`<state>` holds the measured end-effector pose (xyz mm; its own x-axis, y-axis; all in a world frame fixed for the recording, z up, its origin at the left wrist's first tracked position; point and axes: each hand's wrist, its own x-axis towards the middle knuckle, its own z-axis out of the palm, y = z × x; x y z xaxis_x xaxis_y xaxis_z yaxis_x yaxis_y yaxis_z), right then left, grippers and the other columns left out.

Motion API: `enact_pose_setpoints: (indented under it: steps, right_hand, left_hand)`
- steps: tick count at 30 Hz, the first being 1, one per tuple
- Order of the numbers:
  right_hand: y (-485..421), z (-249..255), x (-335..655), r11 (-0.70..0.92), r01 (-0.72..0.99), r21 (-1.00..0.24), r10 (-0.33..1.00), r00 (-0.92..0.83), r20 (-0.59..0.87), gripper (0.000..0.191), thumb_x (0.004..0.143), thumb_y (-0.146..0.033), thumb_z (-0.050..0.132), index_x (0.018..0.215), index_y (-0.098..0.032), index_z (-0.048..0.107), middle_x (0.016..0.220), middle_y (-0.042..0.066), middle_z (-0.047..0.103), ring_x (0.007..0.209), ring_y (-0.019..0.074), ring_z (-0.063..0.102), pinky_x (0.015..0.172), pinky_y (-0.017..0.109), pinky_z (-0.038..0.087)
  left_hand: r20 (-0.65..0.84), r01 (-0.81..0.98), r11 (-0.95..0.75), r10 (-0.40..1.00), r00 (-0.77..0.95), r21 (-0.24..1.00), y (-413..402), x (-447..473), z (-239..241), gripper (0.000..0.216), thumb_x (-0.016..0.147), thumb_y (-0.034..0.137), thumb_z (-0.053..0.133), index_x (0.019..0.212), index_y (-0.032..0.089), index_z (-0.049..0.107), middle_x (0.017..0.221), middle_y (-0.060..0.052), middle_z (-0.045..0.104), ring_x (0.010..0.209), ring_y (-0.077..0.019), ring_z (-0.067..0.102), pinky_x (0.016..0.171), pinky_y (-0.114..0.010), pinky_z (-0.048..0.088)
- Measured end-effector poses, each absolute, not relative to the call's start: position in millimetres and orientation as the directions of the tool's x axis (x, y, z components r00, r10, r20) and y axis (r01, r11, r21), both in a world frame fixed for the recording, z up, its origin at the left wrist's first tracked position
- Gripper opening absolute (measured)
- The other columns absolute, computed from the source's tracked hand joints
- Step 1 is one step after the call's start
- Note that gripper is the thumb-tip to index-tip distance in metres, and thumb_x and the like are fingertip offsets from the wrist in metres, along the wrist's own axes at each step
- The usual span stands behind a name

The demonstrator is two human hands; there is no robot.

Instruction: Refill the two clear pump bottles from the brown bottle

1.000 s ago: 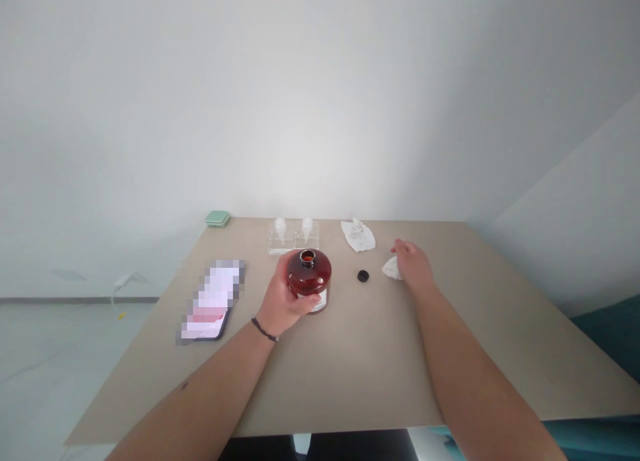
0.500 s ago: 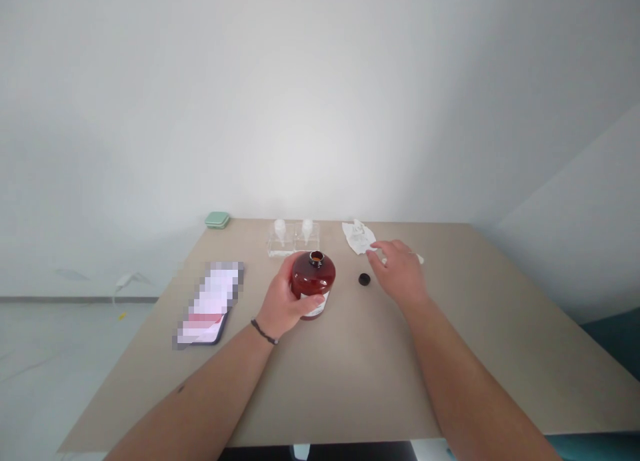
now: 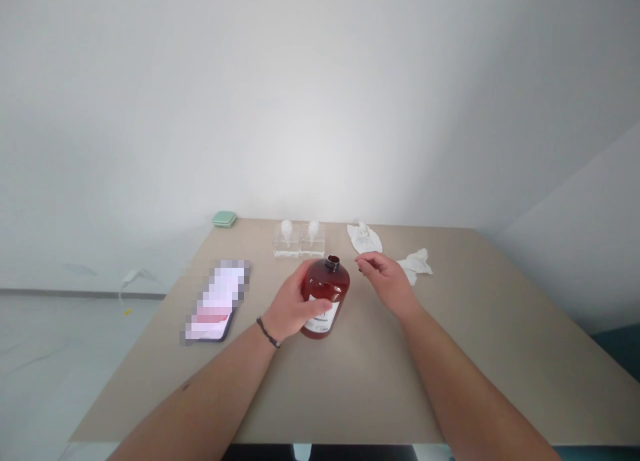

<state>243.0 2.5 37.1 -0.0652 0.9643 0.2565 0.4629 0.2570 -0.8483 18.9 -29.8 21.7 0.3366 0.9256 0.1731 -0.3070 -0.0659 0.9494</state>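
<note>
My left hand (image 3: 295, 304) is wrapped round a reddish-brown bottle (image 3: 325, 284) with a white label. The bottle's neck (image 3: 333, 262) is uncapped and leans a little to the right. To the right of the neck, my right hand (image 3: 385, 278) is closed in a pinch. A dark edge of the black bottle cap (image 3: 360, 269) shows under its fingertips, and the fingers hide most of it. Cap and neck are apart.
Behind the bottle stands a clear holder (image 3: 300, 248) with two white-topped pieces. Crumpled tissues lie at the back (image 3: 364, 238) and right of my right hand (image 3: 418, 264). A phone (image 3: 217, 301) lies left; a green case (image 3: 224, 219) sits at the far left corner.
My right hand has closed on the black cap, which was lying on the table, and lifted it toward the bottle. The bottle has shifted slightly right and tilted.
</note>
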Motion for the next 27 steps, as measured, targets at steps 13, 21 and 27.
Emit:
enact_pose_setpoints:
  steps: [13,21,27]
  right_hand:
    - [-38,46,198,0.039,-0.374,-0.927,0.980,-0.168,0.109,0.039,0.080,-0.060,0.072,0.104,-0.031,0.063,0.099,0.003,0.076,0.090,0.0218,0.071,0.083,0.040,0.056]
    - [-36,46,208,0.199,-0.198,-0.960,0.944,-0.225,0.242,0.031,0.087,-0.054,0.067,0.100,-0.027,0.076,0.104,0.005,0.077,0.097,0.0213,0.069,0.089,0.036,0.053]
    - [-28,45,219,0.324,-0.014,-0.946,0.922,-0.220,0.319,0.032,0.086,-0.055,0.068,0.097,-0.027,0.077,0.096,0.005,0.076,0.090,0.0220,0.067,0.084,0.036,0.053]
  left_hand:
    - [-0.075,-0.384,0.471,0.702,0.708,0.794,-44,21,23,0.066,0.060,0.059,0.087,0.104,0.015,0.067,0.087,-0.007,0.073,0.066,-0.0156,0.066,0.062,-0.026,0.052]
    - [-0.092,-0.347,0.457,0.701,0.707,0.819,-41,19,22,0.064,0.063,0.062,0.084,0.103,0.013,0.069,0.087,-0.009,0.073,0.069,-0.0181,0.067,0.065,-0.028,0.053]
    - [-0.143,-0.341,0.509,0.695,0.705,0.790,-41,19,27,0.061,0.060,0.055,0.088,0.100,0.013,0.070,0.084,-0.007,0.074,0.064,-0.0144,0.066,0.060,-0.023,0.052]
